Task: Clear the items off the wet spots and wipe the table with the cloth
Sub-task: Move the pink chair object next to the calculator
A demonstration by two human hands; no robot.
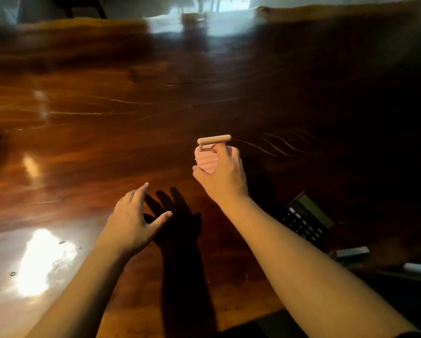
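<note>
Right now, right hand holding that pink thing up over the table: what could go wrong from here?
1. The right hand pinches the pink ribbed object by its side, off the wooden table; a loose hold could drop it.
2. The black calculator lies close beside the right forearm; pulling back could knock it.
3. The left hand is open and empty, and no cloth shows in view, so wiping may stall.

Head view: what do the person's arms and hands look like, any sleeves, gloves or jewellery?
Both forearms are bare up to the bottom edge of the picture; no sleeve shows, apart from a dark sliver at the lower right corner that I cannot identify. The left hand and right hand wear no gloves. No rings, watch or bracelets are visible on fingers or wrists.
</note>
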